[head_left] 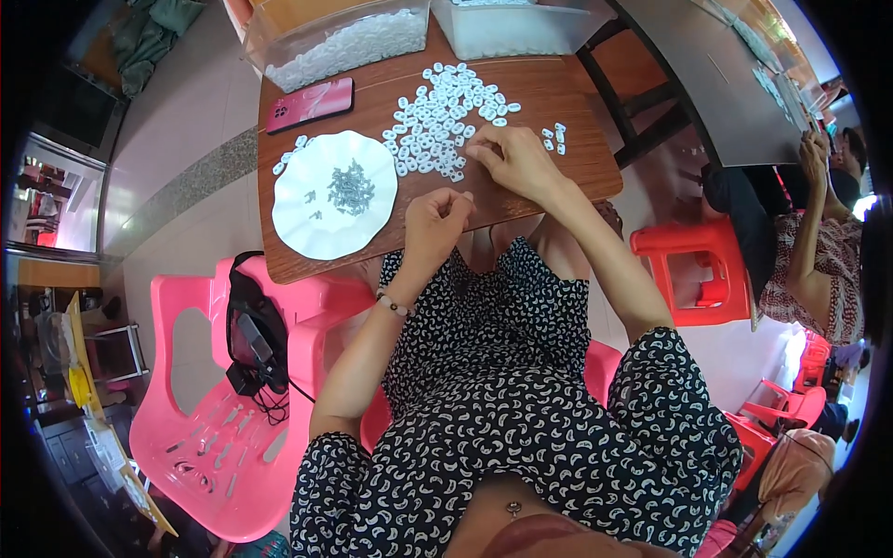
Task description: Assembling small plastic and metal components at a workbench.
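White pieces: small, ring-like, in a loose spread (437,121) at the middle of the wooden table (558,88). They lie mostly one layer deep, presumably so single ones are easy to pick out.

My right hand (521,167) is at the right edge of the spread, palm down, fingers curled, thumb and forefinger drawn near each other over the closest pieces. Cannot tell whether a piece is between the tips.

My left hand (431,225) is above the table's near edge, loosely fisted, thumb against the curled forefinger. Anything pinched there is hidden; cannot tell.

Beside it, a scalloped white plate (298,228) bears a heap of small grey parts (352,189). Its rim probably stops them rolling off; its place suits a left-hand reach.

A few white pieces (555,138) sit apart on the right, perhaps to avoid mixing. Pink phone (312,105): beyond the plate, likely kept out of the way. At the far edge, a clear bin (257,48) holds many more white pieces, seemingly as bulk stock.
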A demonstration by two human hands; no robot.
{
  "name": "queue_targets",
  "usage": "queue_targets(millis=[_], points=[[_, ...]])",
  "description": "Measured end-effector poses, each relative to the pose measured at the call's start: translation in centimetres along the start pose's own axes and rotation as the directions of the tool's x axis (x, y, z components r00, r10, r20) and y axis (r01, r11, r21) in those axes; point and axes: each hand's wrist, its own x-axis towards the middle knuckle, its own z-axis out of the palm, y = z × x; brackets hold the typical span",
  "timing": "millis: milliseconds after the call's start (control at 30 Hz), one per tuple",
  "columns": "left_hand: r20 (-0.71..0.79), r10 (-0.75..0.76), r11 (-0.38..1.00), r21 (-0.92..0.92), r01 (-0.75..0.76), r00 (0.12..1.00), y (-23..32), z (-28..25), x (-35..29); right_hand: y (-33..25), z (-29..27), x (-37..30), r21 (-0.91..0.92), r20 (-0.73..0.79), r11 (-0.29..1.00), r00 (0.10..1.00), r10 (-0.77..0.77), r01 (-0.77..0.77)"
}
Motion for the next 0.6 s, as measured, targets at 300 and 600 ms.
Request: queue_targets(millis=[300,600], points=[[-0.024,-0.180,0.981,0.068,0.181,0.983,2.3,0.4,-0.2,-15.7,-9.8,-7.3,0.797,-0.130,0.446,0.837,-0.532,0.407],[-0.008,-0.030,0.999,0.010,0.031,1.000,0.2,0.0,-0.1,-20.9,-9.5,-9.3,0.869,-0.489,-0.079,0.822,-0.294,0.489]])
